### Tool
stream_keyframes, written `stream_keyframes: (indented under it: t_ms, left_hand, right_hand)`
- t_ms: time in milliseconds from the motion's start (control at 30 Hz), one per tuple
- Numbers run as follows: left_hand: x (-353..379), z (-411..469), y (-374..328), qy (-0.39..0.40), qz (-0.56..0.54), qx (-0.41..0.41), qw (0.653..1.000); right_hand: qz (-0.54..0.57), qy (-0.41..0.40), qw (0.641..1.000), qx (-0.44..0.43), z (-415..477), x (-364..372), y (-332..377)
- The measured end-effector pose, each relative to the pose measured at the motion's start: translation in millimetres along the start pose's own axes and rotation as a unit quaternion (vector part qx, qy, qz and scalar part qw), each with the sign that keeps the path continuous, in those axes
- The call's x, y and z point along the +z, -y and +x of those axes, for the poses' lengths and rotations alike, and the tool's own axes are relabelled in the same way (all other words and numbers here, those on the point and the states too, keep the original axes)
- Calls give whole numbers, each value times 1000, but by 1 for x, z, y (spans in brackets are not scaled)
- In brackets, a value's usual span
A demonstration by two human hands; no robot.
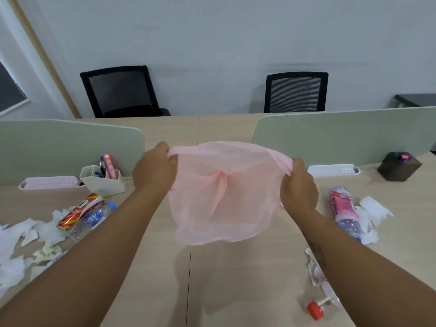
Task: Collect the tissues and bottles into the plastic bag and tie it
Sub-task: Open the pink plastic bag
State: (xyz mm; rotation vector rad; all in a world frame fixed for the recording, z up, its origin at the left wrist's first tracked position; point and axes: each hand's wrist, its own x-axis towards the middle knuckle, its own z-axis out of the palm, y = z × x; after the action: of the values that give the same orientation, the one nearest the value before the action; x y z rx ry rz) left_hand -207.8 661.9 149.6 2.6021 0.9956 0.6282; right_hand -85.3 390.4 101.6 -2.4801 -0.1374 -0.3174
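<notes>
A thin pink plastic bag (219, 194) hangs above the middle of the desk, its mouth stretched wide. My left hand (154, 172) grips the rim on the left and my right hand (297, 185) grips it on the right. A clear bottle with a blue cap (94, 218) and a red-and-gold wrapper (80, 210) lie at the left among white tissues (16, 241). At the right, a pink-labelled bottle (343, 208) lies beside more tissues (372, 213). A red-capped bottle (322, 305) is near the front, partly hidden by my right forearm.
A beige pen holder (101, 182) and a pink tray (47, 182) stand at the back left. A white tray (332, 169) and a dark box (398, 167) sit back right. Green dividers (342, 133) cross the desk, with two black chairs (122, 90) beyond.
</notes>
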Motion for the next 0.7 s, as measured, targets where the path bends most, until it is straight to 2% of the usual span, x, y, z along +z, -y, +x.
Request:
stream_keyframes:
  t_ms: [67, 100, 133, 167, 200, 233, 267, 300, 367, 400, 433, 467, 533, 567, 600, 633, 667, 700]
  left_hand:
    - [8, -10, -12, 54, 22, 71, 996]
    - [15, -16, -14, 67, 29, 73, 995]
    - [21, -19, -14, 57, 15, 51, 997]
    - [25, -21, -15, 28, -26, 18, 999]
    - [26, -25, -18, -16, -82, -11, 996]
    - [27, -31, -22, -63, -122, -25, 990]
    - [30, -38, -25, -68, -132, -11, 989]
    - [38, -46, -25, -23, -99, 45, 994]
    - [57, -71, -15, 141, -28, 125, 982]
    - [62, -74, -6, 190, 2, 94, 977]
    - [64, -72, 1, 173, -20, 52, 983]
    - [62, -65, 6, 118, -72, -9, 990]
    - [49, -53, 4, -3, -137, -89, 987]
    - [43, -50, 0, -33, -140, -65, 988]
    - [40, -51, -4, -8, -129, -5, 992]
    - [42, -56, -7, 47, -95, 72, 992]
    - [44, -64, -10, 108, -61, 110, 986]
    - [47, -68, -8, 140, -30, 131, 981]
  right_hand:
    - [-60, 121, 991, 2, -1, 9, -12]
    - [-72, 178, 981, 18, -2, 12, -19]
    - [-56, 193, 979, 35, -4, 14, -24]
    - [-8, 166, 985, 48, -7, 14, -26]
    - [55, 102, 992, 55, -10, 12, -25]
    - [114, 27, 992, 50, -12, 11, -24]
    - [156, 6, 987, 40, -14, 12, -24]
    - [164, 42, 985, 23, -16, 15, -27]
    - [71, 252, 965, 24, -26, 31, -39]
    - [24, 320, 946, 37, -33, 36, -48]
    - [3, 318, 948, 29, -38, 38, -54]
    - [32, 250, 967, 30, -40, 38, -57]
    - [106, 47, 992, 51, -41, 28, -54]
    - [111, 10, 993, 38, -41, 25, -51]
    - [91, 71, 993, 21, -39, 25, -49]
    - [57, 179, 982, 13, -40, 29, -48]
    - [11, 284, 959, 27, -45, 34, -48]
    - [-18, 332, 942, 43, -51, 38, -51]
